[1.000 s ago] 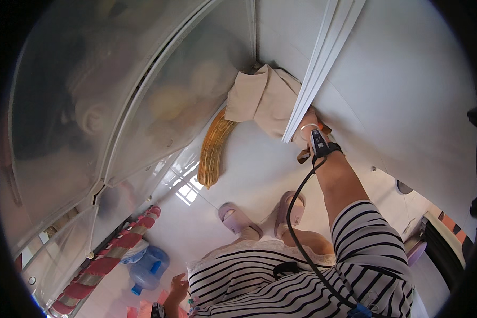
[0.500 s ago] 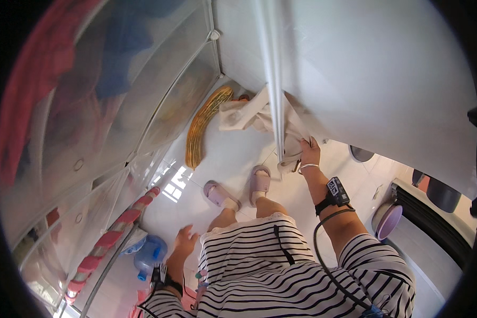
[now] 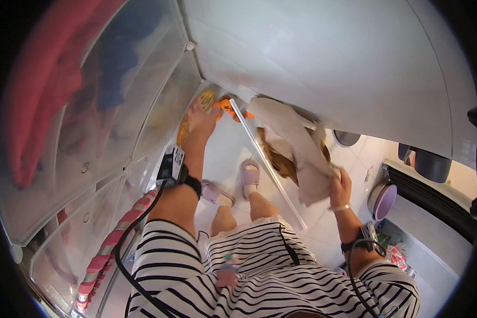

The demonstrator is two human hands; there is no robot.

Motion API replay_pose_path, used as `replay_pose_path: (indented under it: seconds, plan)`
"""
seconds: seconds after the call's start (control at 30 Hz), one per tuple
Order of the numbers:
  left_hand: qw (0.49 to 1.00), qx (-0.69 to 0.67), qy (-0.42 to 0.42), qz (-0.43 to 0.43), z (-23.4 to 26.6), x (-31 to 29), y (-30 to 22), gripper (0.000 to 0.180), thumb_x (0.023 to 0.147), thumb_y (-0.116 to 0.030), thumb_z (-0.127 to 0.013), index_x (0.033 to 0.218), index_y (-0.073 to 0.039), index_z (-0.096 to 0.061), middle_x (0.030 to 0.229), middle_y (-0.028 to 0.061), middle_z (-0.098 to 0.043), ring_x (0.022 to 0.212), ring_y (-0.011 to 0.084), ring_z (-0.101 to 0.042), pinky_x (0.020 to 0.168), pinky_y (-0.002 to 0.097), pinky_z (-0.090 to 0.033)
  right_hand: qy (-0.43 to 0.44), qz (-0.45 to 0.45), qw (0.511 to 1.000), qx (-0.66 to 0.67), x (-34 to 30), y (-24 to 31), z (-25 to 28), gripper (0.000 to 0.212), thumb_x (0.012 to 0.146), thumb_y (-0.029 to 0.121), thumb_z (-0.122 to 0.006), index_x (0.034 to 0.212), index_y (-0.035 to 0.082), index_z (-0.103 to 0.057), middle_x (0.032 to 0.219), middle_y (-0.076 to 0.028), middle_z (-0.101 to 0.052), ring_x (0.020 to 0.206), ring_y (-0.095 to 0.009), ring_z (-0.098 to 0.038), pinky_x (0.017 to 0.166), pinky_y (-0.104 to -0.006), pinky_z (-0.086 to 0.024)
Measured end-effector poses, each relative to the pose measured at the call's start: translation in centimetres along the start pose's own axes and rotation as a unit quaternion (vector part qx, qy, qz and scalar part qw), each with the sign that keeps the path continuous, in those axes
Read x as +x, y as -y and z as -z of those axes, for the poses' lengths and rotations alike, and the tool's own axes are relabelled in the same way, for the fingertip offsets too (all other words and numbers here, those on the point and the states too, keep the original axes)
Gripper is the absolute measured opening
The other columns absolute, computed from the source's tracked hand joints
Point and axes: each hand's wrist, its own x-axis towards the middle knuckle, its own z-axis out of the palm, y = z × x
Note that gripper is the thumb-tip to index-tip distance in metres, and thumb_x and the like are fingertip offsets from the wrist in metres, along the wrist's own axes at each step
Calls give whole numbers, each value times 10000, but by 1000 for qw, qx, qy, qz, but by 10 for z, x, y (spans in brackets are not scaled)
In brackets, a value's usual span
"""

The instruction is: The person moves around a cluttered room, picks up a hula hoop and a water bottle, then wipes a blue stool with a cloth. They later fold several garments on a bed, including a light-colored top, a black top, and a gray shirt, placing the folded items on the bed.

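Note:
My left hand [image 3: 201, 117] reaches forward over the long orange-and-green striped squash [image 3: 183, 132] on the floor by the cabinet. Its thumb and fingers look spread; contact with the squash cannot be made out. Just to the right of that hand lie small bright orange things [image 3: 227, 104] of a kind I cannot make out. My right hand [image 3: 341, 188] is closed on the edge of a beige cloth [image 3: 307, 151], which hangs slightly blurred. Something brown [image 3: 280, 161] shows beneath the cloth. A thin white rod [image 3: 267, 161] slants between my hands.
A translucent-panelled cabinet [image 3: 111, 106] stands at the left, and a large pale panel [image 3: 323, 58] at the front. A red-and-silver wrapped pole [image 3: 111, 244] leans at the lower left. A purple round basin [image 3: 384, 202] stands at the right. My slippered feet are below.
My left hand has moved forward from beside my leg to the squash. The right hand has drawn the beige cloth rightward and nearer, and the white rod has tilted.

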Motion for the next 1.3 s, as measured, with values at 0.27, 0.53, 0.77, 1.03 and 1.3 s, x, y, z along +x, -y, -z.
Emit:
replay_pose_path:
  seconds: [0.27,0.53,0.77,1.03,1.3]
  plan:
    - [781,-428,364,272,-103,-203,-6,852,786,-521,-550,1360,-35,-150,1368,165,-259,1254,292,-265,1032,383,-243,515,5,837,185,-60,41,-32,375,726,40,-497,1097,10,-547,1169,-118,-504,1079,-214,-465,948,-293,-336]
    - [815,-424,339,202,-4,-235,-25,527,839,-328,-549,1233,-9,-407,1197,133,-494,1083,234,-496,937,357,-402,649,-33,716,254,-67,101,2,406,727,7,-546,1130,-35,-514,1208,-125,-502,1098,-205,-469,955,-322,-355]
    - [761,-549,304,162,124,-280,-122,353,792,-105,-546,1101,65,-516,1008,146,-606,850,232,-625,775,333,-506,189,358,911,-77,-6,149,28,531,710,90,-639,1214,100,-470,1298,-208,-381,1186,-323,-394,977,-357,-348]
    - [631,-698,337,43,174,-303,-164,328,877,-205,-501,1115,18,-529,1041,125,-607,916,206,-605,838,322,-487,677,-40,633,373,-69,236,3,517,810,110,-604,1282,45,-404,1209,-100,-508,1060,-185,-524,895,-328,-434]
    - [735,-662,37,140,248,-367,-145,896,725,-732,-432,1383,-159,-229,1413,101,-263,1283,352,-249,978,593,-227,410,47,759,504,-80,325,3,313,842,112,-565,1136,47,-478,1043,-79,-580,935,-207,-583,809,-357,-491]
